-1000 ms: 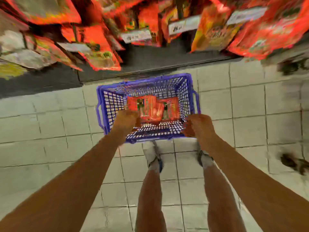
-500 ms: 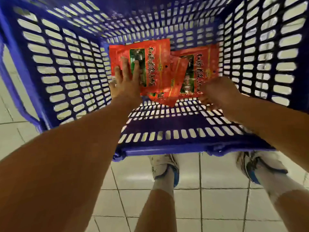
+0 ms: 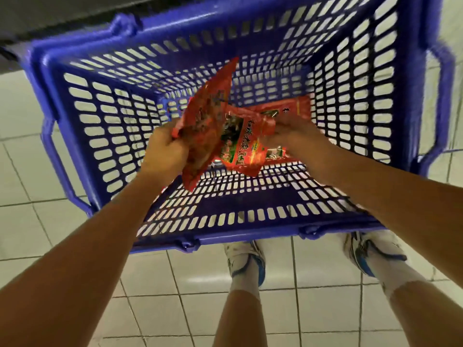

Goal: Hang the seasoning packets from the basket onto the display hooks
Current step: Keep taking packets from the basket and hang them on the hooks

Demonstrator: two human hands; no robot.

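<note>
A blue plastic basket [image 3: 82,136] with slotted walls fills the upper and middle part of the frame, standing on a pale tiled floor [image 3: 32,229]. Both hands are inside it, near the centre of the frame.

The left hand [image 3: 165,152] grips a red seasoning packet [image 3: 205,121] by its lower left edge, fingers curled round it. This packet is raised off the basket floor and tilted, its top corner pointing toward the upper centre of the frame and its lower corner hanging toward the near wall of the basket.

The right hand [image 3: 295,136] holds a second red packet [image 3: 244,146], which bears a green panel and printed characters. The fingers are bent over its right edge; the exact pinch is partly hidden by the hand itself. This packet sits just right of the first and overlaps it at centre frame.

A third red packet [image 3: 288,108] lies flat on the basket floor behind the right hand, toward the far wall, partly covered by the hand and the second packet.

At lower centre and lower right of the frame, two white shoes with blue trim [image 3: 246,261] stand on the tiles just beside the basket's near rim.
</note>
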